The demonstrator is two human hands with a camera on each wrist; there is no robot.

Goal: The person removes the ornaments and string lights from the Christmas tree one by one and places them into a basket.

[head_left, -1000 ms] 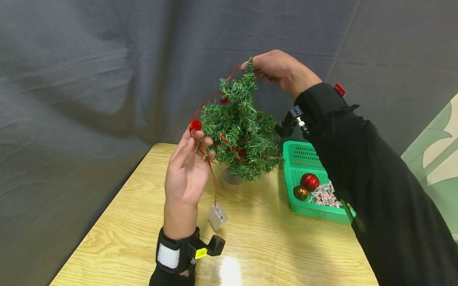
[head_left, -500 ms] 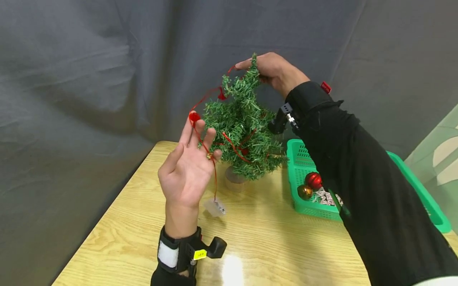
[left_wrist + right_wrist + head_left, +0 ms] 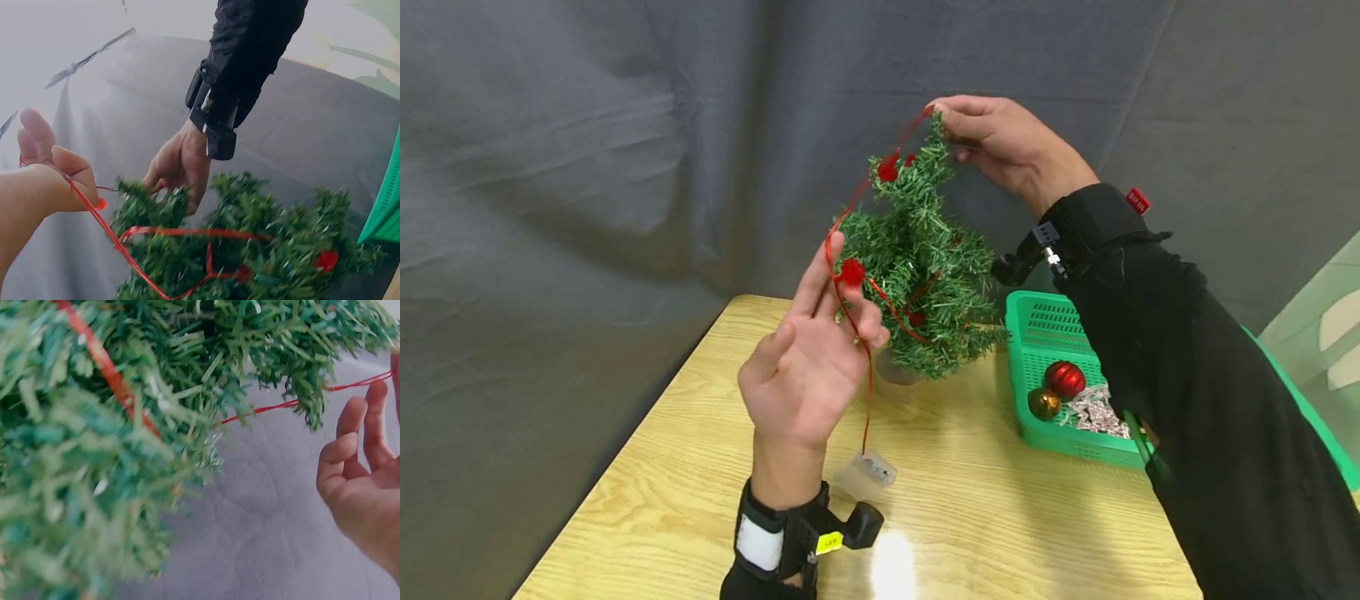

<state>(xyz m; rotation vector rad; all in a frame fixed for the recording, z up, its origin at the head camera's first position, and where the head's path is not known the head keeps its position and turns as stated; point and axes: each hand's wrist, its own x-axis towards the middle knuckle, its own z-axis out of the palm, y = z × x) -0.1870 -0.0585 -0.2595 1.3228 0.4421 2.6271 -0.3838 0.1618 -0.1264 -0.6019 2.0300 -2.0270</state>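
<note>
A small green artificial Christmas tree (image 3: 925, 250) stands on the wooden table (image 3: 700, 467), red string lights (image 3: 891, 315) draped round its branches. My right hand (image 3: 1011, 146) is at the treetop and pinches a loop of the string lights; the right wrist view also has this hand (image 3: 369, 462) with the red wire (image 3: 275, 408). Left of the tree, my left hand (image 3: 808, 371) lies palm up with fingers extended, the wire running across them beside a red bulb cover (image 3: 852, 272). From there the wire drops to a clear battery box (image 3: 874, 473); whether it touches the table I cannot tell.
Right of the tree, partly behind my right sleeve, is a green plastic basket (image 3: 1026, 429). It contains a red ball ornament (image 3: 1064, 380), a golden-brown ball (image 3: 1043, 403) and silvery tinsel (image 3: 1097, 412). A grey cloth (image 3: 587, 167) hangs behind the table.
My right hand has dipped left, then risen back rightward to the treetop with the wire. The left hand has shifted right, its fingers straighter than a second ago. The battery box has swung slightly.
</note>
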